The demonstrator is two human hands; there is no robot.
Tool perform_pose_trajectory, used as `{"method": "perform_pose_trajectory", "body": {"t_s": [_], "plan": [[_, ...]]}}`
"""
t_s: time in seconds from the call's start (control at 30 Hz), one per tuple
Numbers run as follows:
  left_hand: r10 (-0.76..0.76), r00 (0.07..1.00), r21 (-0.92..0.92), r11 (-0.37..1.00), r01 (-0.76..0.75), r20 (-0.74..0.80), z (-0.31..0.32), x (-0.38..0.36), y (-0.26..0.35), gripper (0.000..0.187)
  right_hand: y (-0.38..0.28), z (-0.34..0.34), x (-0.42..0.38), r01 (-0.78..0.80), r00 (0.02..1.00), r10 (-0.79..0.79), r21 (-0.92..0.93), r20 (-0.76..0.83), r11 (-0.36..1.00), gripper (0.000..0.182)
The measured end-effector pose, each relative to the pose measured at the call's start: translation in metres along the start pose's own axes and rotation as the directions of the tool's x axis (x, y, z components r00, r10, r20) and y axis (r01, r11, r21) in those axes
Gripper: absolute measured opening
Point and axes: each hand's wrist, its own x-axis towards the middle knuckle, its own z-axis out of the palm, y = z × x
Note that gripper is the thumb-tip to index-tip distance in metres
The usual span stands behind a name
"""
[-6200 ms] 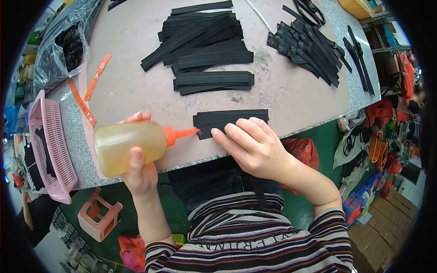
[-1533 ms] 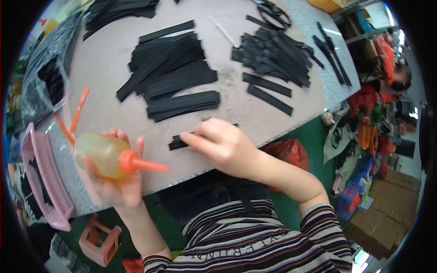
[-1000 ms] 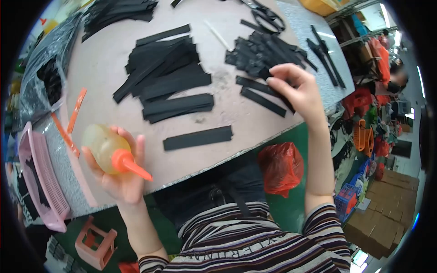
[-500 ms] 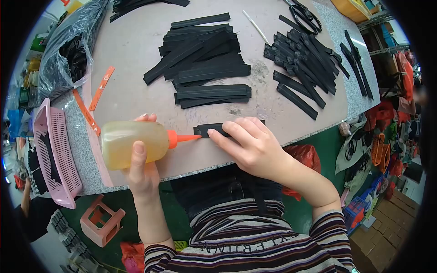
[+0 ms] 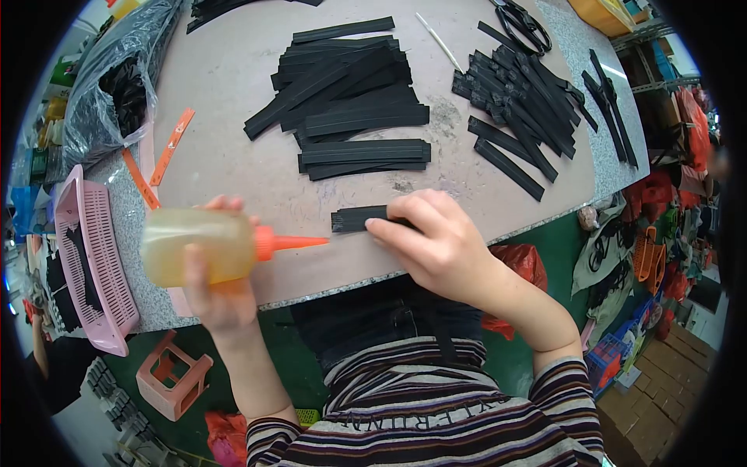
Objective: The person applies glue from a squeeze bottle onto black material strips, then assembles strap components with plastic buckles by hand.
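My left hand [image 5: 222,300] is wrapped round a squeeze bottle of yellowish liquid [image 5: 198,245], held sideways and blurred by motion. Its long orange nozzle [image 5: 292,242] points right, its tip a little short of a black fabric strip [image 5: 350,219]. That strip lies near the table's front edge, and my right hand [image 5: 432,241] pinches it; the hand hides its right part. Beyond it lie a stack of black strips [image 5: 366,156] and a larger loose pile of them [image 5: 342,86]. Another heap of black strips [image 5: 521,101] is at the right.
Black scissors [image 5: 525,27] and a thin white stick [image 5: 438,43] lie at the back. Orange strips [image 5: 171,148] are on the left, near a pink basket [image 5: 101,257] and a clear plastic bag [image 5: 117,86]. Below the table's left edge stands a pink stool [image 5: 175,377].
The bottle in my left hand has moved left, drawing its nozzle off the end of the black strip. My right hand has shifted slightly right and stays on the strip.
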Motion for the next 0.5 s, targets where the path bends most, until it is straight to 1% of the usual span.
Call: {"method": "perform_pose_trajectory", "body": {"t_s": [0.03,0.13,0.27,0.37,0.47,0.5], "plan": [[-0.008,1.000,-0.118,0.993,0.005,-0.020,-0.004,0.001,0.005,0.060,0.000,-0.002,-0.001,-0.035,0.999,0.035,0.049,-0.011,0.998,0.033],[0.046,0.993,-0.112,0.992,-0.058,-0.107,-0.002,0.003,0.007,0.061,-0.001,0.001,0.005,-0.118,0.990,0.123,0.068,-0.073,0.991,0.031],[-0.032,0.997,-0.187,0.982,0.018,-0.074,0.003,0.000,0.003,0.062,0.005,0.002,0.000,-0.001,0.998,-0.001,-0.019,-0.061,1.000,0.030],[-0.050,0.997,-0.212,0.977,0.036,-0.058,0.006,0.000,0.000,0.063,0.005,0.001,0.000,0.028,0.996,-0.033,-0.056,-0.082,0.998,0.028],[-0.060,0.997,-0.248,0.968,0.046,-0.051,0.008,0.000,-0.002,0.063,0.002,-0.001,0.005,-0.074,0.995,0.078,0.066,-0.061,0.995,0.019],[-0.062,0.997,-0.251,0.967,0.049,-0.046,0.009,0.001,-0.002,0.063,0.003,-0.001,0.006,-0.068,0.996,0.072,0.072,-0.060,0.995,0.019]]}}
